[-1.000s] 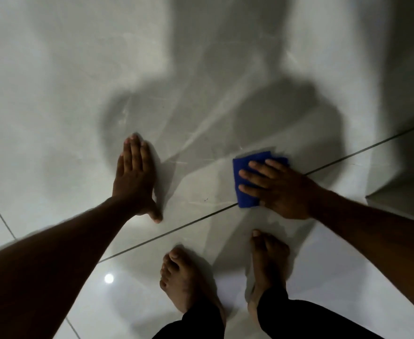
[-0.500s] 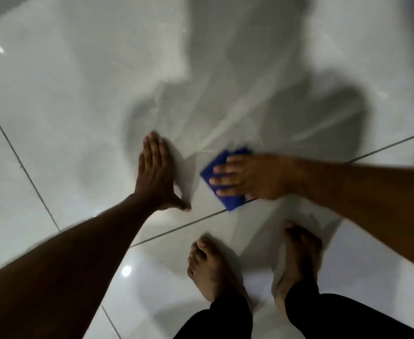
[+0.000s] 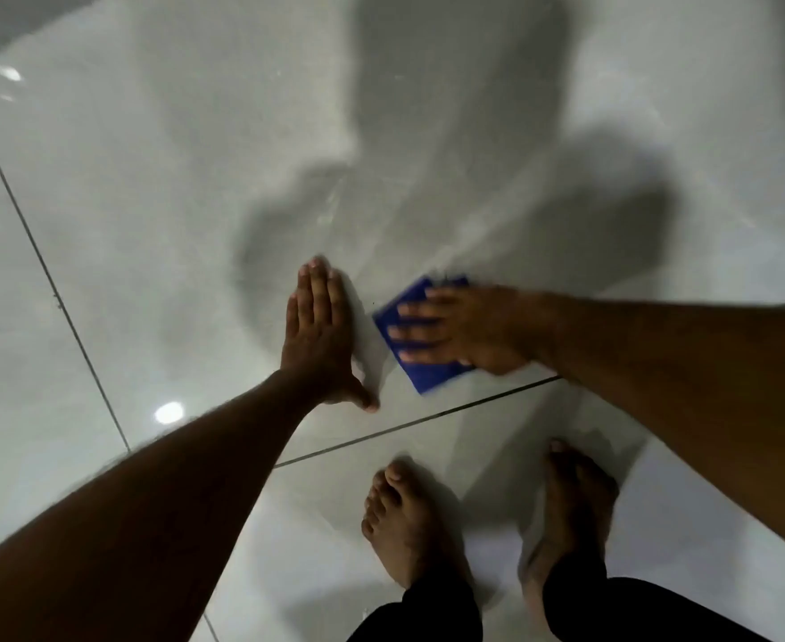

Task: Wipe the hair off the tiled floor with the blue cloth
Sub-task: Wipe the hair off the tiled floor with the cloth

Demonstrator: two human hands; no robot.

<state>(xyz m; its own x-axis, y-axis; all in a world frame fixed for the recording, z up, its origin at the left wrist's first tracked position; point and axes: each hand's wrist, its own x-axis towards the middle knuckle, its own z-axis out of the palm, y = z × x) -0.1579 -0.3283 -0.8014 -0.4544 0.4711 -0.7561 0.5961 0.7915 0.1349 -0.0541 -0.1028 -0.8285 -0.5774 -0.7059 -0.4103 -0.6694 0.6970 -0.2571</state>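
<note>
A folded blue cloth [image 3: 416, 363] lies flat on the glossy pale tiled floor [image 3: 149, 224]. My right hand [image 3: 465, 331] presses down on the cloth with spread fingers pointing left. My left hand [image 3: 319, 331] rests flat on the floor just left of the cloth, fingers together and pointing away, a narrow strip of tile between them. A few tiny dark specks [image 3: 374, 304] sit near the cloth's left corner. No hair strands can be made out; the picture is blurred.
My two bare feet [image 3: 409, 525] stand on the near tile, below a dark grout line [image 3: 427, 417]. Another grout line [image 3: 47, 271] runs along the left. Shadows of my head and arms fall across the far tiles.
My right hand has slid the blue cloth leftwards, towards my left hand, and the cloth has turned to a diagonal. My left hand stays planted on the floor.
</note>
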